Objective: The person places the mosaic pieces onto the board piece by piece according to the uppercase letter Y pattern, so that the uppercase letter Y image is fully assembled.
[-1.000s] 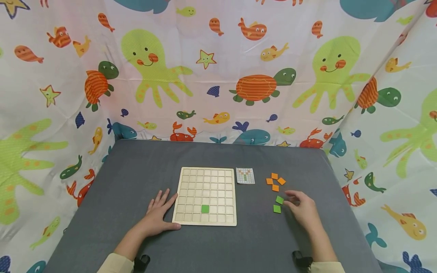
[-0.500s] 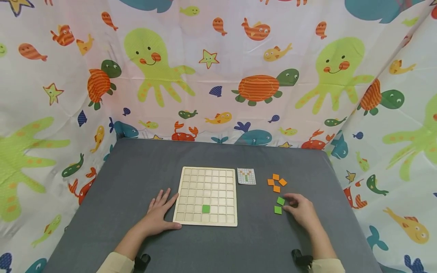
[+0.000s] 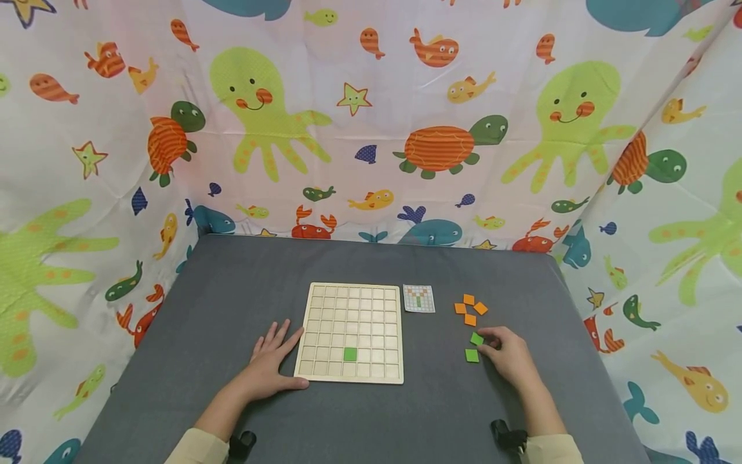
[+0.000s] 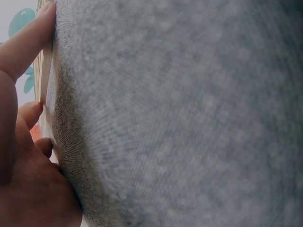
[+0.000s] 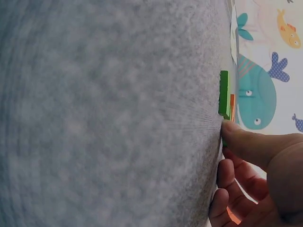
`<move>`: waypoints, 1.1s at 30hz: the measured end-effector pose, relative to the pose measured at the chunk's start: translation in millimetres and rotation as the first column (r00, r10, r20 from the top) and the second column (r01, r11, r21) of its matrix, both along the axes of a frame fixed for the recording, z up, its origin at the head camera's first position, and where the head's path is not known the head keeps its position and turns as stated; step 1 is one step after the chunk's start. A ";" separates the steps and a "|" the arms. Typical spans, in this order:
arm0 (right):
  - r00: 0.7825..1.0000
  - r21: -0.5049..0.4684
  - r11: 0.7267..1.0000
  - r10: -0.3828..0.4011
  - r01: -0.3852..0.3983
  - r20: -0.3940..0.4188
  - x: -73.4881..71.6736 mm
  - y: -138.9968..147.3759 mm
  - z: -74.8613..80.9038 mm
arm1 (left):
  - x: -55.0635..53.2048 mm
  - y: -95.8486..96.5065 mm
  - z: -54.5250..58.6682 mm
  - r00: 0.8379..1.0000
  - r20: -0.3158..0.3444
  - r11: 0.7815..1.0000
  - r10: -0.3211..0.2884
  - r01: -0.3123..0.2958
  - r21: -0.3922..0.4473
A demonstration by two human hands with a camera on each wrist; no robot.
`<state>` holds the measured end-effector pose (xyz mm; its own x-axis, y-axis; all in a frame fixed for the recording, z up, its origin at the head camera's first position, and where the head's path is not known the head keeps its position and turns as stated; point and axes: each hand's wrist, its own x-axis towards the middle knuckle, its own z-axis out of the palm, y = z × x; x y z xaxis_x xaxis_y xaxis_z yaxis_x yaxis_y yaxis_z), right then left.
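Note:
A square wooden grid board (image 3: 375,335) lies on the grey tabletop, with one green tile (image 3: 350,354) in a cell of its lower part. My left hand (image 3: 265,368) rests at the board's left side, fingers spread, index fingertip at the left edge and thumb at the near corner. To the right, my right hand (image 3: 510,354) pinches a loose green tile (image 3: 476,339) by its right side, between thumb and index finger. Another green tile (image 3: 472,356) lies just nearer. In the right wrist view the thumb (image 5: 246,142) partly hides the pinched tile.
Several orange tiles (image 3: 470,319) lie beyond the green ones. A small card (image 3: 418,299) with a coloured grid pattern lies beside the board's far right corner. A printed curtain (image 3: 371,129) hangs behind the table (image 3: 261,264) and along both sides.
My right hand has shifted slightly left, its thumb and index finger closing onto the upper loose green tile. My left hand and the board stay in place.

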<state>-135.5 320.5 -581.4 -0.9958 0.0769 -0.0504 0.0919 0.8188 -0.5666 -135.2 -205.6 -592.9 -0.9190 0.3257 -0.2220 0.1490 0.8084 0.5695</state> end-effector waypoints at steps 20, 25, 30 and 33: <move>0.997 0.000 0.999 0.050 -0.050 -0.050 -3.9 -14.1 20.0 | 3.5 -0.1 -0.1 0.999 -0.041 0.999 -0.009 0.011 0.051; 0.993 0.000 0.997 0.074 -0.074 -0.091 -7.0 -25.2 25.1 | 2.5 -1.4 -2.8 0.999 -0.036 0.998 -0.005 0.008 0.063; 0.992 -0.017 0.996 0.087 -0.089 -0.086 -11.2 -38.0 29.6 | 0.9 -2.4 -7.0 1.000 -0.018 1.000 0.001 0.000 0.029; 0.990 -0.024 0.994 0.103 -0.105 -0.098 -14.2 -46.3 31.9 | 1.2 -1.3 -2.9 1.000 -0.020 0.999 -0.001 0.002 0.045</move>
